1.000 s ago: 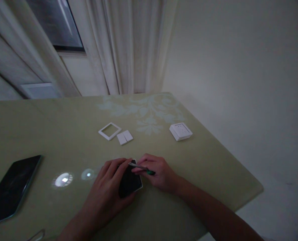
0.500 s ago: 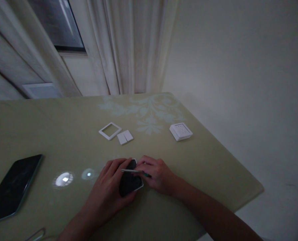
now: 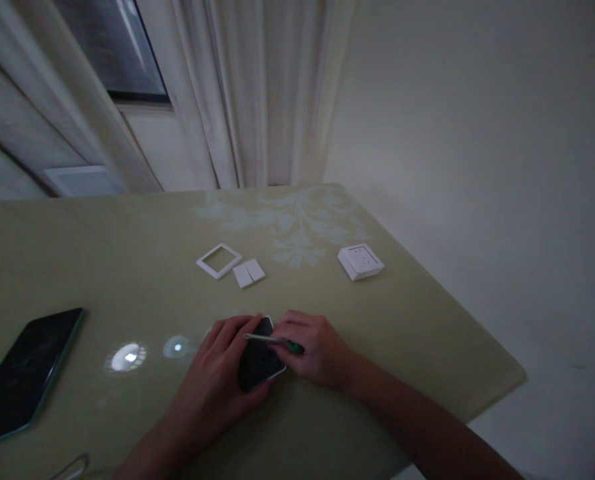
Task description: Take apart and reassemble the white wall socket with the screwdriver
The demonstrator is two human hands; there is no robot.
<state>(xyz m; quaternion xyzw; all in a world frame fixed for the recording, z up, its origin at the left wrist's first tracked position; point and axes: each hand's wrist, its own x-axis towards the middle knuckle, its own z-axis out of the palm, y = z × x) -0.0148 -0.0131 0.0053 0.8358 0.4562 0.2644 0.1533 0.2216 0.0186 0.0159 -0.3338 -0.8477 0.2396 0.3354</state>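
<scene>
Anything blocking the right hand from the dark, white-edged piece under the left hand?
No visible obstacle. Only the green-and-metal tool, held in the right hand, reaches across above the dark piece; the left hand holds that piece's left side.

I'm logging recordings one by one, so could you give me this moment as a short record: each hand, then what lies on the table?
Left hand: holds a white-rimmed dark piece by its sides
Right hand: grips a green-handled tool, its shaft over the dark piece; tip contact unclear
Beyond hands: square white frame, beside two white plates
Farther right: white socket unit
Far left: dark flat device
Surface: pale green table
Background: curtains
</scene>
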